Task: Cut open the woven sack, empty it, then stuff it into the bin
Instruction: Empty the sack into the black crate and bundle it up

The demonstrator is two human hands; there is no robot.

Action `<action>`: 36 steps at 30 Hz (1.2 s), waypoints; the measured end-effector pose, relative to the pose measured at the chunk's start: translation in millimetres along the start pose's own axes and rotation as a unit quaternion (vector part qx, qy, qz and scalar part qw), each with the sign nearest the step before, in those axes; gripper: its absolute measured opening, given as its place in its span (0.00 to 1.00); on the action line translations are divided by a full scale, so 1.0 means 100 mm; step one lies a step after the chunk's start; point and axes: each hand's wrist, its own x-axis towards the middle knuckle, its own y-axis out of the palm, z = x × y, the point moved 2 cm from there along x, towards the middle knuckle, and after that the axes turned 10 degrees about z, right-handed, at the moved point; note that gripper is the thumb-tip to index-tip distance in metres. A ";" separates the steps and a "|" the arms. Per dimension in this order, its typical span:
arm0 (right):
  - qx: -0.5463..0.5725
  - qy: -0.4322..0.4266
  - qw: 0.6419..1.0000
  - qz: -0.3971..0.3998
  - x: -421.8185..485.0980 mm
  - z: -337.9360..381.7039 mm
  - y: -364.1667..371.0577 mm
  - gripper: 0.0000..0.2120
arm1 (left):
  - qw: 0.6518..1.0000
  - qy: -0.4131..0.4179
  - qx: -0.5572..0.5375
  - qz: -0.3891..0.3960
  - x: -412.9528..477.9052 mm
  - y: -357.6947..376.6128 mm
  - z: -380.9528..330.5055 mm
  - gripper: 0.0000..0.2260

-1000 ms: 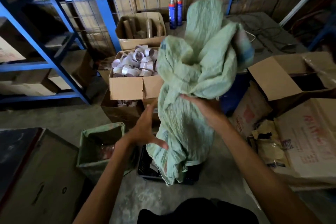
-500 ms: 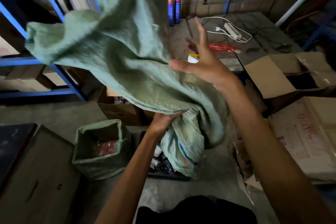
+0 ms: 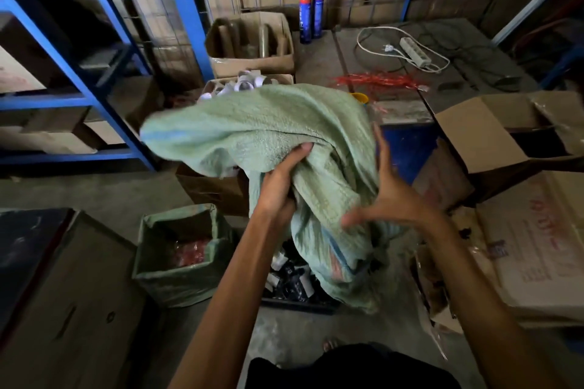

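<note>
Concrete floor (image 3: 94,193); left hand (image 3: 279,181) grips sack (image 3: 252,123), fingertips buried.

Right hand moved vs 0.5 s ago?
Yes. It dropped: the right hand was up in front of the table top, now sits below its edge, pressed against the sack.

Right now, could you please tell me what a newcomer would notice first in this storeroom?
The crumpled green sack fills the centre. The left hand grips it and the right hand is spread open against its side. Below it sits a dark crate of small items, and at lower left is a lined bin with something red inside.
</note>
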 end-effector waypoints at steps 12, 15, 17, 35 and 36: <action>-0.068 -0.035 0.983 -0.165 0.29 -0.21 -0.13 0.40 | 0.948 -0.079 0.308 -0.010 -0.09 -0.21 -0.21 0.18; -0.097 -0.014 0.971 -0.219 0.31 -0.19 -0.35 0.38 | 0.846 -0.206 0.489 0.058 -0.14 -0.47 -0.33 0.25; -0.104 0.004 0.962 -0.253 0.33 -0.15 -0.44 0.39 | 0.795 -0.219 0.549 0.137 -0.18 -0.59 -0.35 0.37; 0.201 -0.299 0.910 -0.202 0.38 0.98 -0.29 0.24 | 0.822 0.098 0.559 0.030 -0.06 0.10 -0.15 0.70; 0.251 -0.295 0.903 -0.188 0.40 1.03 -0.24 0.23 | 0.855 0.061 0.514 0.007 -0.06 0.16 -0.05 0.64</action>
